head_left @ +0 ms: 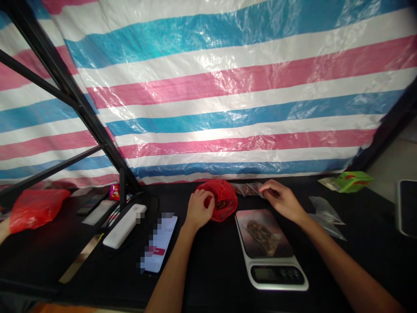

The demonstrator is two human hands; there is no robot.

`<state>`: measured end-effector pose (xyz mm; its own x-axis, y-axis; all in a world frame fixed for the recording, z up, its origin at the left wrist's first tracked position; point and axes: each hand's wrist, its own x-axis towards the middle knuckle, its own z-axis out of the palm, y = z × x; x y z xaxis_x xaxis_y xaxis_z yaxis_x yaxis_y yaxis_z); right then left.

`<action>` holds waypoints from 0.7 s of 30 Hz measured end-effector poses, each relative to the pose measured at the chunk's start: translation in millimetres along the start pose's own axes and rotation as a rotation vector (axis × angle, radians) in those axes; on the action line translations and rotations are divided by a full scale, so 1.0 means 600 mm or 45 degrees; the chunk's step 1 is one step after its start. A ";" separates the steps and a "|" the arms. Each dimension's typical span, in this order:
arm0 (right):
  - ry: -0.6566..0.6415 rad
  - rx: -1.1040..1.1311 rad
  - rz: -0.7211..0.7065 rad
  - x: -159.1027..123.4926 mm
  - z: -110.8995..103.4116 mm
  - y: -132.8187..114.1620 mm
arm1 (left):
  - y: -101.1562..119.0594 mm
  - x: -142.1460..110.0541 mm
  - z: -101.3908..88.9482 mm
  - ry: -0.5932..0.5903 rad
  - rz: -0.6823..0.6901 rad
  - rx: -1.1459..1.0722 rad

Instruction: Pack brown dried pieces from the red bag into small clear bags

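Head view | left hand [198, 209] gripping one red bag [224, 201] | right hand [282, 201] pinching one packet [254, 189]

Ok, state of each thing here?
left hand: closed on the red plastic bag
red plastic bag: open, dark pieces inside
right hand: fingers on small packets
digital kitchen scale: loaded, display unreadable
packet of dark pieces: on scale
phone: face up, screen lit

A plastic tarpaulin [208, 91] striped in blue, white and pink hangs along the far edge of the black table [215, 274], creased and shining under bright light. A black metal frame [65, 87] slants up the left side, with struts crossing it, and a pale wall [394, 152] shows past the right corner.
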<state>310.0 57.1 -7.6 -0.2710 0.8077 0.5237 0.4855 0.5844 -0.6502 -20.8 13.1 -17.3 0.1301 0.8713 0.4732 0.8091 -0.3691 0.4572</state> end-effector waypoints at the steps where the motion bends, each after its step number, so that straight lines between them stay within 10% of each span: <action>1: 0.003 0.001 0.005 0.000 0.000 0.000 | 0.000 0.000 -0.001 0.046 0.011 -0.034; 14: 0.050 -0.051 -0.029 -0.003 0.003 0.002 | 0.005 -0.003 -0.002 0.307 0.109 -0.234; 21: -0.368 -0.188 0.043 -0.021 0.008 -0.059 | -0.003 -0.004 0.008 0.338 0.034 -0.202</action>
<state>292.1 26.5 6.0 -0.4673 0.8275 0.3111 0.6079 0.5563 -0.5665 -19.5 13.4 -22.7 -0.0209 0.7533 0.6574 0.7052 -0.4550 0.5437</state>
